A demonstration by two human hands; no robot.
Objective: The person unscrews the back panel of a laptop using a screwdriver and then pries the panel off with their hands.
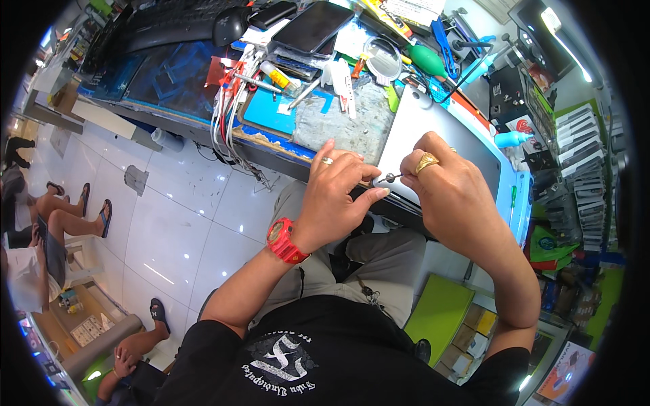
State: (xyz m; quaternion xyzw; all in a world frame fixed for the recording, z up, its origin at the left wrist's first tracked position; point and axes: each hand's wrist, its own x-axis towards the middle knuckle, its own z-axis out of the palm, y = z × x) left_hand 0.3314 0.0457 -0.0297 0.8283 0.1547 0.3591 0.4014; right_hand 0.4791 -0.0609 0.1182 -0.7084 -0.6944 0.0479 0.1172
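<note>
Clock dirs. taken from L hand.

1. L hand: palm down, thumb + forefinger nearly together at near corner of silver device; can't tell if anything is pinched. Gold ring; red watch on wrist.
2. R hand: at 3 o'clock, fingers closed on thin dark tool; tool points at L fingertips. Gold ring.
3. Silver device: flat, laptop-like, w/ dark round feet; at 2 o'clock on tabletop, partly under R hand.
4. Grey mat: 12 o'clock, stained, just beside device.
5. Blue mat: 10-11 o'clock, adjoining grey mat.
6. White cables: bundle, 10 o'clock, hanging over front edge.
7. Black phone: 12 o'clock, far side, atop a stack.
8. Green blower bulb: 1 o'clock, beyond device.
9. Lt-blue bottle: 2-3 o'clock, past device.
10. Tiled floor: 8-9 o'clock; seated person's legs w/ dk sandals, well apart.
</note>
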